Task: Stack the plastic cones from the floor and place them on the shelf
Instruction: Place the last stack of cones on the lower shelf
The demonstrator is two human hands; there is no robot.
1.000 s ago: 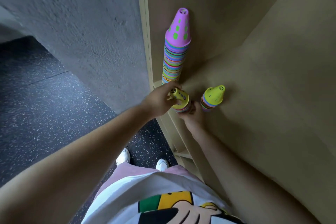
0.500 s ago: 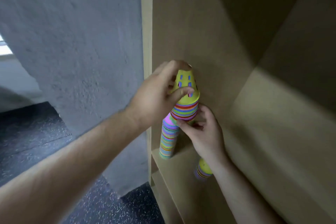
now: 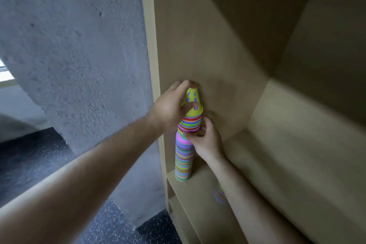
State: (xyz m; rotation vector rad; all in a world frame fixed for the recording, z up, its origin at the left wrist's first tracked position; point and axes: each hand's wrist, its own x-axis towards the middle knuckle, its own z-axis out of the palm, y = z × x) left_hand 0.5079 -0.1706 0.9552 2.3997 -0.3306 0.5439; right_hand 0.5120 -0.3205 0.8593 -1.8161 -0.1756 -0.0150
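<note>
1. Now the small stack [image 3: 191, 123] sits over the tall stack [image 3: 183, 162] on the shelf [image 3: 257, 164].
2. Left hand [image 3: 168, 109] wraps its tip with curled fingers [image 3: 184, 85]; right hand [image 3: 206, 140] pinches its base.
3. Probably light, slick plastic: best held low.

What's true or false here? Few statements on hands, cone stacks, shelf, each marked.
1. The left hand grips the yellow top of the small stack. True.
2. The right hand hangs idle. False: it pinches the small stack's lower edge.
3. The tall stack stands upright on the shelf. True.
4. The small stack is held over the floor. False: it is at the tall stack's purple top, inside the shelf.
5. A short stack sits partly hidden behind the right forearm. True.
</note>
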